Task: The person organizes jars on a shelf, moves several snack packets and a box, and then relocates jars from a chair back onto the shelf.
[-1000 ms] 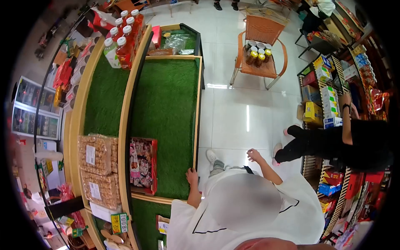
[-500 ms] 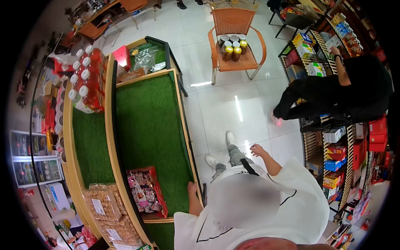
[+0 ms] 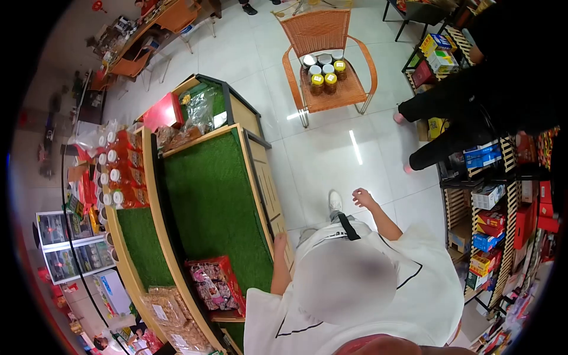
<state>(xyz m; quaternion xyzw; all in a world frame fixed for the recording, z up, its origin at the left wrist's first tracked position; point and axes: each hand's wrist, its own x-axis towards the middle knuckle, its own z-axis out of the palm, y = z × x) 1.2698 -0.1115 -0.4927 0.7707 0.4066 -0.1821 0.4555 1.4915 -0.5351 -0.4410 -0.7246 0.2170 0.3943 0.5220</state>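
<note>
My left hand [image 3: 280, 240] hangs by the wooden side of a display shelf [image 3: 255, 177] lined with green turf; its fingers are too small and foreshortened to make out. On that turf, to the left of my forearm, sits a red box of small wrapped packets [image 3: 216, 285]. My right hand [image 3: 362, 198] is held out over the floor on the right, fingers loosely apart, with nothing in it. Ahead of it stands a woven orange armchair [image 3: 316, 32] carrying several jars [image 3: 331, 84] with yellow and pale lids.
Bottles of red-orange drink [image 3: 127, 168] stand on the left tier, with bagged snacks [image 3: 174, 316] lower down. A red box [image 3: 164, 112] lies at the shelf's far end. On the right, a person in black [image 3: 455, 112] stands beside racks of boxed goods [image 3: 488, 222].
My view has shifted, and the shelf sits differently in it. My left hand has moved forward along the shelf's edge. The person in black has stepped, legs now wider apart.
</note>
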